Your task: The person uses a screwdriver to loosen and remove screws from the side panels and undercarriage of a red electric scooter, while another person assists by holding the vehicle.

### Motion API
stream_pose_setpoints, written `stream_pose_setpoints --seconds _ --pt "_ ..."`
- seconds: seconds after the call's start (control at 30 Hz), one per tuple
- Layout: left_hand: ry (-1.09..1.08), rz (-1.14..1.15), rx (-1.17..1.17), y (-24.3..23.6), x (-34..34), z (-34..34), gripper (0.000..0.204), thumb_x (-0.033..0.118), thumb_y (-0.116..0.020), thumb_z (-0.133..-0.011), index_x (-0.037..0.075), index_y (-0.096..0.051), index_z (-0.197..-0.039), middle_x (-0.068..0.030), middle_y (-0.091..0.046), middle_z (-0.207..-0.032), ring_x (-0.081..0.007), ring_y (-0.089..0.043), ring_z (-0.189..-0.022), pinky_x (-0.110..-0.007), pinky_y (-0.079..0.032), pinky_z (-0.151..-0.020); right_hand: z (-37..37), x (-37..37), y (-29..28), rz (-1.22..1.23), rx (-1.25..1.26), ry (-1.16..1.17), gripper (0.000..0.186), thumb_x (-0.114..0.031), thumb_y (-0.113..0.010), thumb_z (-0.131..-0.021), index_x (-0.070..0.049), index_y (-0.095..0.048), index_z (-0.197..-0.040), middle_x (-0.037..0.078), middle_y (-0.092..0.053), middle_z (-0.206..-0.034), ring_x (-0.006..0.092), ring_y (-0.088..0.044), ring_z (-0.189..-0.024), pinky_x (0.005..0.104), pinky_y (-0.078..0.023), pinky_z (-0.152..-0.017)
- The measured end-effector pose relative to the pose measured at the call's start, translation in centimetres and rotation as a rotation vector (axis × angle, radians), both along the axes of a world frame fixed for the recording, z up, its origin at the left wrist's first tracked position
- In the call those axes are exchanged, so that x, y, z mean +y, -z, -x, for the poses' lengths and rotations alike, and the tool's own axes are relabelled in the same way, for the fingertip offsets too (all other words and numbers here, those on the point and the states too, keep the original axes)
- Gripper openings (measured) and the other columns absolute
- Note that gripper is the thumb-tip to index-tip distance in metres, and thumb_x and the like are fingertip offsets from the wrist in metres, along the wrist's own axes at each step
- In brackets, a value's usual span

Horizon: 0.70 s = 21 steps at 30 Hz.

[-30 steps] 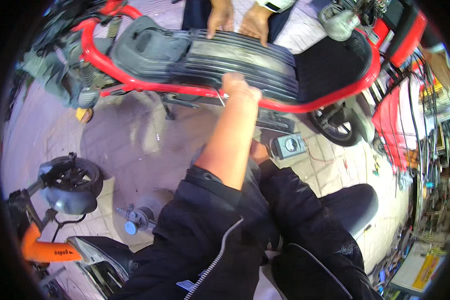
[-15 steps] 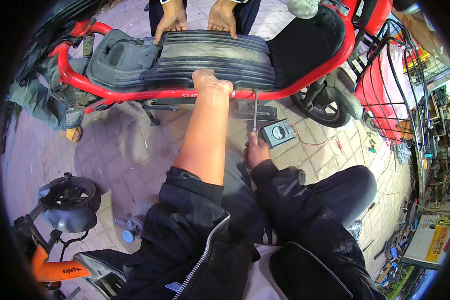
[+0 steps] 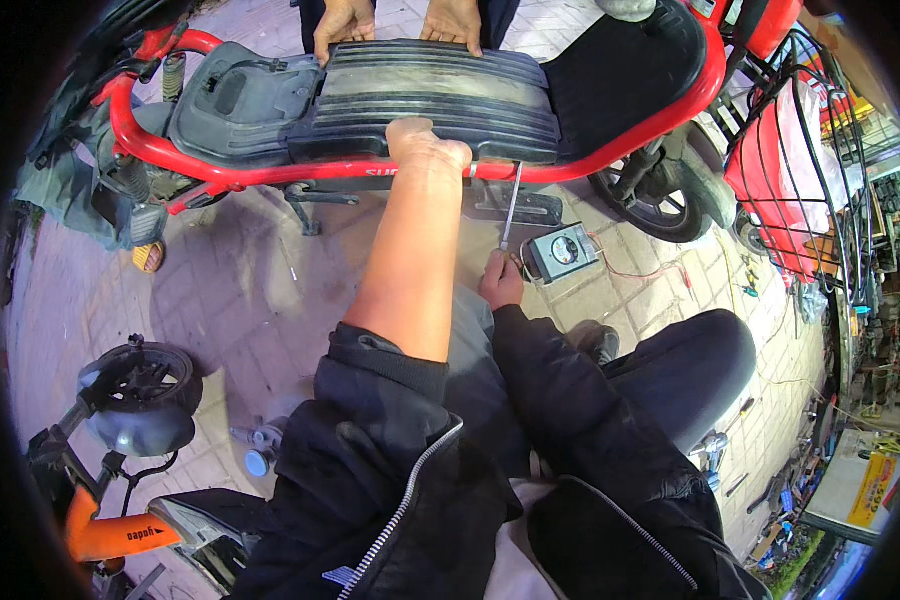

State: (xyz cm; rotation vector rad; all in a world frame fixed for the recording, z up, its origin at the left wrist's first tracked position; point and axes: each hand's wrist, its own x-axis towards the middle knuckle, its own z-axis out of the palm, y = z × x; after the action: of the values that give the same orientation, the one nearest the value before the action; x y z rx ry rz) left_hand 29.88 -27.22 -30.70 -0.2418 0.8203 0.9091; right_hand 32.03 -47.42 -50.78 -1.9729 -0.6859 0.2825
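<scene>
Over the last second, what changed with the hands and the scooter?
The right hand came out from behind the left forearm, now holding a thin metal screwdriver pointing up at the red scooter frame. The left hand stayed on the ribbed black footboard.

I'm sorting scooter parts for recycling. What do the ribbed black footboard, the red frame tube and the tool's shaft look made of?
The ribbed black footboard looks like moulded plastic or rubber: matte, with raised ribs. The red frame tube seems painted metal: glossy, smoothly bent. The screwdriver shaft, held in the right hand, looks like bare steel: thin and silvery.
</scene>
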Motion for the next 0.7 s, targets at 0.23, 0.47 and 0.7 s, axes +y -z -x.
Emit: stream_pose_setpoints --seconds 0.23,0.47,0.7 --pt "-0.100 -0.012 0.025 -1.0 -0.1 0.4 0.040 0.012 -0.033 -0.085 0.002 -0.053 -0.118 -0.0124 -0.053 -0.124 -0.0263 -0.055 -0.107 -0.046 -0.038 -0.095 0.1 -0.5 -2.8 0.048 0.209 -0.015 0.053 -0.046 -0.043 -0.090 0.004 -0.058 -0.082 0.026 -0.061 -0.081 0.0413 -0.059 -0.083 0.0452 -0.044 -0.071" --pt "0.020 -0.101 -0.038 -2.2 -1.5 0.7 0.053 0.029 -0.020 -0.093 0.002 -0.036 -0.135 -0.0068 -0.036 -0.142 -0.0184 -0.034 -0.130 -0.030 -0.020 -0.108 -0.1 -0.3 -5.7 -0.069 0.546 0.005 0.041 -0.041 -0.046 -0.092 -0.002 -0.050 -0.081 0.003 -0.046 -0.061 0.0127 -0.044 -0.043 0.0272 -0.035 -0.040" --pt "-0.022 -0.032 0.005 -1.3 -0.8 0.5 0.048 0.021 -0.025 -0.092 -0.001 -0.039 -0.131 -0.0119 -0.038 -0.140 -0.0235 -0.036 -0.129 -0.040 -0.016 -0.109 1.7 1.2 -11.2 -0.163 0.873 0.111 0.039 -0.042 -0.042 -0.093 -0.004 -0.045 -0.081 0.002 -0.041 -0.056 0.0137 -0.043 -0.042 0.0309 -0.037 -0.038"
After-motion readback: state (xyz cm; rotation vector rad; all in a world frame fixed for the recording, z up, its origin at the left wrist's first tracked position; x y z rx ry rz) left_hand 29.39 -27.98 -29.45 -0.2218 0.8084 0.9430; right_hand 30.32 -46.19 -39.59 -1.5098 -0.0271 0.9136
